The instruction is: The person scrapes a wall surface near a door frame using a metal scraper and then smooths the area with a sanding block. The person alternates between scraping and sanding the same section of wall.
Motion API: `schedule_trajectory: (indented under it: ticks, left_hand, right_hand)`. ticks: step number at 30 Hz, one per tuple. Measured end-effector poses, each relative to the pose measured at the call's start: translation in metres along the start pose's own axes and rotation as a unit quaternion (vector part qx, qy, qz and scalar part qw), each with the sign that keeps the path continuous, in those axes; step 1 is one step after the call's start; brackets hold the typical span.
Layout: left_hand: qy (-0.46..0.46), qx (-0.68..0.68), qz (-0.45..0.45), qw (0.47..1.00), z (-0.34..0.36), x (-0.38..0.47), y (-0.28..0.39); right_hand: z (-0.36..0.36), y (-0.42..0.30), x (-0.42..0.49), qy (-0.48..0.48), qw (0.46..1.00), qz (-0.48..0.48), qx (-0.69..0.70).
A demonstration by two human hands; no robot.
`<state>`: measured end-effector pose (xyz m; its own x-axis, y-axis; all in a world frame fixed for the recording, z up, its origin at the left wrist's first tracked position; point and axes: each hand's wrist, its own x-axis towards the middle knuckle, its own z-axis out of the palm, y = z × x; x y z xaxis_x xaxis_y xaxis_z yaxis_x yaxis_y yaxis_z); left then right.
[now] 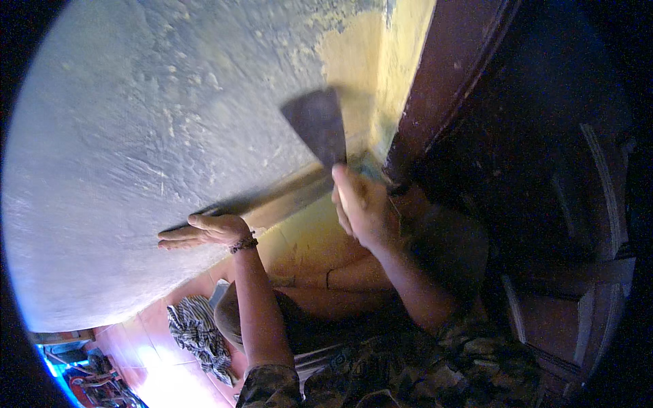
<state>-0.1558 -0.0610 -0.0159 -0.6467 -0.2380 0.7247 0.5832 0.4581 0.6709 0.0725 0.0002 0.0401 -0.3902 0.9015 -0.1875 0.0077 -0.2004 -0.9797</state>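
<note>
My right hand [359, 204] grips a putty knife [319, 122] with a wide, dark metal blade. The blade points up and a little left, over the wall [194, 112] near the corner; whether it touches the surface I cannot tell. Rough grey-white patches cover most of the wall, and a yellow painted part [354, 56] shows beside them. My left hand [206, 232], with a beaded bracelet at the wrist, is held against or close to the lower wall, fingers stretched to the left and holding nothing.
A dark brown wooden frame [438, 66] borders the wall on the right, with dark panelling [556, 316] beyond. A crumpled striped cloth [199, 334] lies on the tiled floor [153, 341]. Several items stand at the lower left, partly cut off. My bent legs are close to the wall.
</note>
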Motion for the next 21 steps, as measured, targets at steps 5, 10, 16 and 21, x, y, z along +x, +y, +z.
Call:
schedule_trajectory:
  ticks: [5,10,16,21]
  left_hand:
    - [0.002,-0.007,0.013,1.000,-0.001,0.000,-0.001]
    - [-0.008,-0.005,-0.004,1.000,-0.001,-0.001,-0.004]
    - [-0.006,-0.030,0.003,1.000,-0.002,0.000,0.000]
    - [-0.023,-0.012,-0.015,1.000,-0.002,0.000,0.002]
  right_hand:
    - [0.004,-0.007,-0.003,0.012,0.997,-0.039,0.063]
    - [0.006,-0.005,-0.006,-0.006,0.998,-0.020,0.067]
    - [0.005,-0.010,-0.007,-0.006,0.999,0.011,0.037]
    - [0.010,-0.014,-0.010,-0.015,0.992,-0.050,0.114]
